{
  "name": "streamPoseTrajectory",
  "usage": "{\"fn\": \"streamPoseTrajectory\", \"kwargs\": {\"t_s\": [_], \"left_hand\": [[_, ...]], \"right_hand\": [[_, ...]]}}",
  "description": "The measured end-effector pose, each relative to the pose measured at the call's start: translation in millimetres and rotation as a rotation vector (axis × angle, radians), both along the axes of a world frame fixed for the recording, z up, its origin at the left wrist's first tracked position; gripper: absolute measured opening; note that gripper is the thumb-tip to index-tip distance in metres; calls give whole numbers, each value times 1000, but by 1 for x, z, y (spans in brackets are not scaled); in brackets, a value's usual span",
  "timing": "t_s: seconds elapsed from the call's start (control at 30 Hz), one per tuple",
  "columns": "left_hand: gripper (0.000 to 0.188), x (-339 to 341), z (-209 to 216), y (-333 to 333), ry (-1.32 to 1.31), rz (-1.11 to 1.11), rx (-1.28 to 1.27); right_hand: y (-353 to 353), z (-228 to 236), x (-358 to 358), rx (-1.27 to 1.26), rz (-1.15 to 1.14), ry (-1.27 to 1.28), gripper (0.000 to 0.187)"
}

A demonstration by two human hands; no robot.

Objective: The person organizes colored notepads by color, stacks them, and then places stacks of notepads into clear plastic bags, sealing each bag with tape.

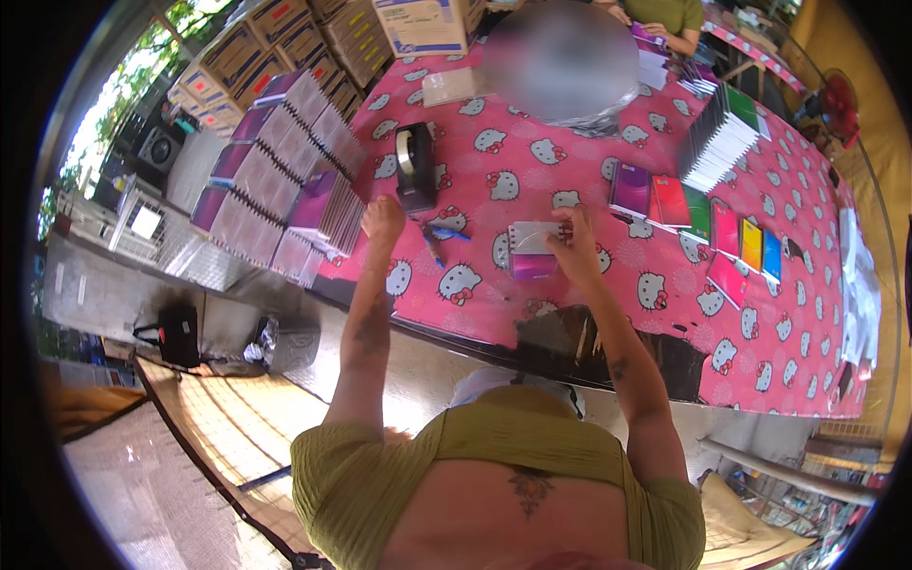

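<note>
My right hand (574,243) has its fingers on the upper right edge of a small spiral notebook (534,266), which lies on the pink patterned table cover. The notebook is purple in its lower part and pale or clear across the top. My left hand (383,220) is closed beside the near left corner of a black tape dispenser (416,176); whatever its fingers may hold is too small to see. Blue pens (448,234) lie between the dispenser and the notebook. To the left of my left hand is a stack of purple notebooks (323,204).
Tall stacks of spiral notebooks (261,180) line the left edge. Cartons (418,26) stand behind. Small colourful notebooks (725,230) lie at the right, near a green-topped stack (719,142). Across the table, another person's hands (679,40) handle purple notebooks. Part of the far side is blurred.
</note>
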State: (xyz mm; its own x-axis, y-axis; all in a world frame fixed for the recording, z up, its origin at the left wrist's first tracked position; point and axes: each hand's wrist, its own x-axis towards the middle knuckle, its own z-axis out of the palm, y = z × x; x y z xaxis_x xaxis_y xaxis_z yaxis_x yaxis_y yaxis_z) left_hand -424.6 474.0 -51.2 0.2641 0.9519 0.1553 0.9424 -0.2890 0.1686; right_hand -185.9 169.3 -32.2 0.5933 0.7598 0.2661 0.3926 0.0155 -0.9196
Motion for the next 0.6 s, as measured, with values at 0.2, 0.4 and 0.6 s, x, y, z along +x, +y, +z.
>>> {"fn": "streamPoseTrajectory", "kwargs": {"t_s": [0.2, 0.4, 0.6], "left_hand": [[22, 126, 135, -115, -149, -1491, -248], [34, 194, 112, -99, 319, -1394, -504], [49, 154, -15, -69, -473, -865, -1474]], "right_hand": [[-5, 7, 2, -32, -13, 31, 48], [-12, 9, 10, -8, 26, 35, 52], [-7, -5, -6, 279, -14, 373, 48]]}}
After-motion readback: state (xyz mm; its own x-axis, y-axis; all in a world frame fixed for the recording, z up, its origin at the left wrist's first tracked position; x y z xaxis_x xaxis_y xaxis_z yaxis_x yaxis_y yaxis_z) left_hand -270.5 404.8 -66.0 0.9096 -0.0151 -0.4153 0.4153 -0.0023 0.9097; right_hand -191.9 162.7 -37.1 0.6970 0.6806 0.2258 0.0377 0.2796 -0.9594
